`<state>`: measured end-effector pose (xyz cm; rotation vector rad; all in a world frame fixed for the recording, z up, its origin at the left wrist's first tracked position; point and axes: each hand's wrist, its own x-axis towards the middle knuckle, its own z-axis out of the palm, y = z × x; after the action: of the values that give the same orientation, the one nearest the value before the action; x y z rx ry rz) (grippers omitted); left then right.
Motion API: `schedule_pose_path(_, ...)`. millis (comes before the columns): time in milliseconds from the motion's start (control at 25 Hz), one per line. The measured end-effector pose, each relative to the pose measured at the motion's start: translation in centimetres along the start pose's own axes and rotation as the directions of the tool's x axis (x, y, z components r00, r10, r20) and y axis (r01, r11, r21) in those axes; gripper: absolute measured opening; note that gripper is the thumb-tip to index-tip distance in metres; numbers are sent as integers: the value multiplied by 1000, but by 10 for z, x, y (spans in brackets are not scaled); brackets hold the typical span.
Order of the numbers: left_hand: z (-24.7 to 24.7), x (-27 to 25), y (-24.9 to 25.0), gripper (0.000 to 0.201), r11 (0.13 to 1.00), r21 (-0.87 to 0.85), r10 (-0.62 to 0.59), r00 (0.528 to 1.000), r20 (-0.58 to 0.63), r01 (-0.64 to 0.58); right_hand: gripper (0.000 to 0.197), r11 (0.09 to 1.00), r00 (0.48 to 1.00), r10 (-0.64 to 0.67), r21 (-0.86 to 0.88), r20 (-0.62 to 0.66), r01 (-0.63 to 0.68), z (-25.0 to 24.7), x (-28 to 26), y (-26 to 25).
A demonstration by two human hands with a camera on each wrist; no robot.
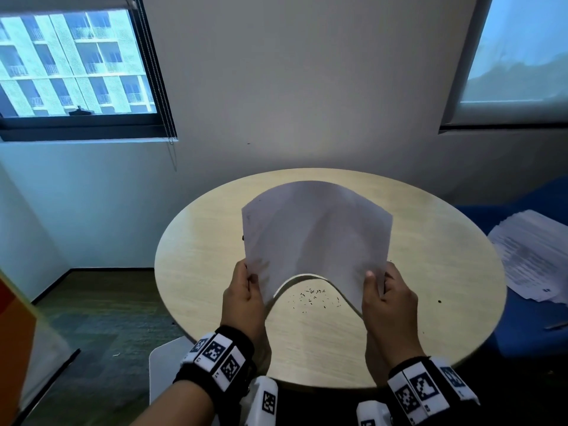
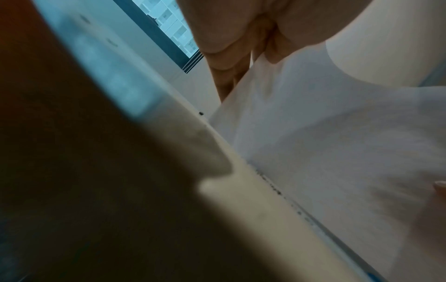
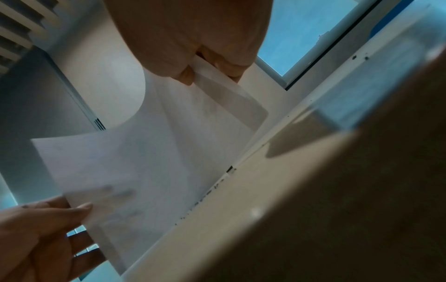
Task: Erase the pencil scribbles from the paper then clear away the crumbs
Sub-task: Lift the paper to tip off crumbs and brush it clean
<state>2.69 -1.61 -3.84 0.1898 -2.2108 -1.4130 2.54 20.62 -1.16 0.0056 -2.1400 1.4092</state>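
A white sheet of paper (image 1: 316,238) is lifted off the round wooden table (image 1: 196,259) and bowed upward into an arch. My left hand (image 1: 246,290) pinches its near left corner, thumb on top. My right hand (image 1: 384,290) pinches the near right corner the same way. Dark eraser crumbs (image 1: 313,298) lie scattered on the tabletop under the raised near edge, between my hands. In the left wrist view the paper (image 2: 325,145) hangs over the table with crumbs (image 2: 277,190) along its edge. The right wrist view shows the paper (image 3: 156,152), my right hand (image 3: 212,70) and my left hand (image 3: 48,225) on it.
A stack of printed papers (image 1: 534,256) lies on a blue seat (image 1: 522,336) to the right of the table. A stray dark speck (image 1: 439,301) sits near the table's right rim. A white chair (image 1: 166,370) stands under the near left edge. Wall and windows are behind.
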Motion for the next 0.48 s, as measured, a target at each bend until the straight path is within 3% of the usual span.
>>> schedule_pose_path(200,3,-2,-7,27,993,-53,-107,994,19,108,27,997,996,58,-44,62,-56,1,0,0)
schedule_pose_path(360,1,-1,-8,28,994,8,-105,994,3,105,17,999,1000,16,-31,15,-15,1,1,1)
schedule_pose_path(480,-1,0,-2,27,994,13,-107,992,60,107,31,994,993,81,-81,85,-74,3,3,6)
